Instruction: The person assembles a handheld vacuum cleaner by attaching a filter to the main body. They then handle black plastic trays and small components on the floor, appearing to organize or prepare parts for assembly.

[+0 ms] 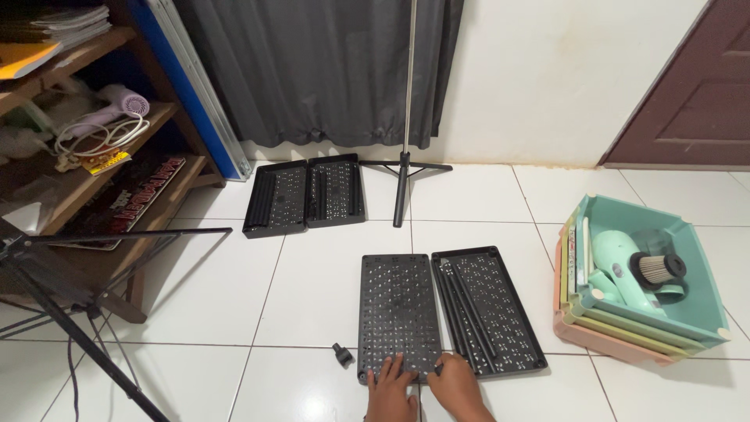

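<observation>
Black perforated tray point(398, 312) lies under both hands, left hand point(390, 391) and right hand point(457, 388), fingers spread flat.

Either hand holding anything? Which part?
Nothing lifted. Left hand rests flat on the near edge of the left black perforated panel; right hand touches the near corner where the right panel meets it.

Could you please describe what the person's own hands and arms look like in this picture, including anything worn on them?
Both the left hand and the right hand are bare: no gloves, rings, watch or bracelet show. No sleeve reaches the wrists, and the forearms are cut off by the bottom edge of the head view. The fingers are uncovered, nails short and unpainted.
</observation>
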